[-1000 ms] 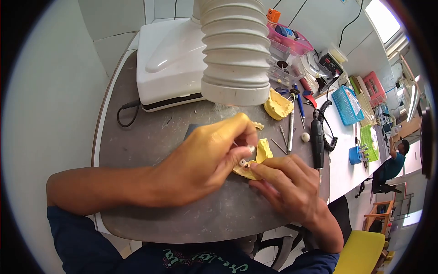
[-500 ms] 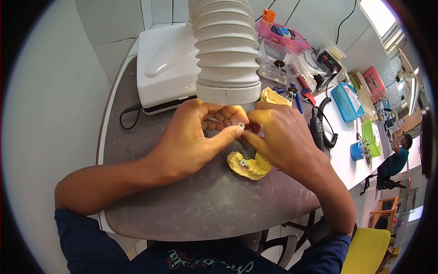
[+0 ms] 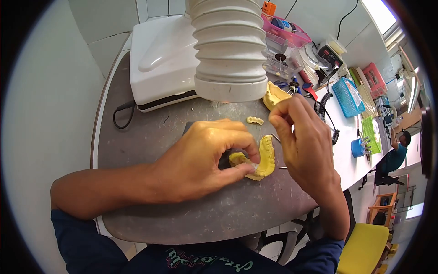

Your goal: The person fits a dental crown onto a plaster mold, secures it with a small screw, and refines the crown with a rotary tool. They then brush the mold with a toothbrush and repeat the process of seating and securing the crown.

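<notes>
A yellow dental model [image 3: 267, 157], curved like a jaw with teeth, lies on the grey bench top. My left hand [image 3: 205, 155] reaches over its left part, thumb and forefinger pinching a small whitish piece [image 3: 252, 168] against it; the piece is mostly hidden. To the right, my right hand [image 3: 303, 141] is raised above the bench, its fingers closed together; whether anything is between them does not show. A pale dental bridge [image 3: 255, 120] lies behind the model. Farther back, a second yellow dental model [image 3: 274, 95] is partly covered by my right hand.
A ribbed suction hose [image 3: 230, 55] hangs over the bench beside a white machine [image 3: 162, 59]. At the back right are a pink basket [image 3: 299, 39], a clear box, a blue basket [image 3: 346, 98] and a blue cup of burs [image 3: 358, 147]. A person [image 3: 392, 157] sits far right.
My hands have moved apart. The left came down onto the yellow model with the small whitish piece; the right moved right. The dental bridge and an instrument tip on the bench now show.
</notes>
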`<state>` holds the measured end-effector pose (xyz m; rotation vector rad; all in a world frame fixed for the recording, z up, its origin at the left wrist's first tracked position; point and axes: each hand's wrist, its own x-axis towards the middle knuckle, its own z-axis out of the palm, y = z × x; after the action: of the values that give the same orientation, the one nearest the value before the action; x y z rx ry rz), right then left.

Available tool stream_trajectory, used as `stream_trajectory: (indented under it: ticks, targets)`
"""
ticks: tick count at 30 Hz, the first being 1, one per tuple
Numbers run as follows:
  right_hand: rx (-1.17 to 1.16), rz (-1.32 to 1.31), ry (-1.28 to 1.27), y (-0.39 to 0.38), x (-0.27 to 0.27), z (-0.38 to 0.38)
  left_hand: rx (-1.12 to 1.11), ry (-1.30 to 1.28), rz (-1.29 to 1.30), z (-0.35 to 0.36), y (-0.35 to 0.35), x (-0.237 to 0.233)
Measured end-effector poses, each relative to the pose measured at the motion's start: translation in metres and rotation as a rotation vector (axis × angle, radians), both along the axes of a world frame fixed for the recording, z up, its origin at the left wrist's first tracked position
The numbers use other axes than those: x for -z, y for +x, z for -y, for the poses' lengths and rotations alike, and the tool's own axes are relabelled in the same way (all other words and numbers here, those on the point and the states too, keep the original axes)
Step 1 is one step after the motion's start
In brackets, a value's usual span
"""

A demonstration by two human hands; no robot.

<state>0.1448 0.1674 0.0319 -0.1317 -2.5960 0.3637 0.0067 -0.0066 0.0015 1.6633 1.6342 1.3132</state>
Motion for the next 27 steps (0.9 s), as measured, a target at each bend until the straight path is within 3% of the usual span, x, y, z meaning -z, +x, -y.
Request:
stream_trajectory:
  ticks: [12,15,27]
  targets:
    - [-0.053,-0.133,-0.141,0.043,-0.008,0.007,0.039,-0.062,-0.055,-0.001,0.001,0.002]
    - [-0.161,-0.066,-0.234,0.041,-0.004,0.013,0.005,-0.143,0.06,-0.001,0.002,-0.001]
    - [-0.175,0.036,-0.206,0.035,0.016,0.021,-0.013,-0.049,-0.053,-0.003,0.005,0.012]
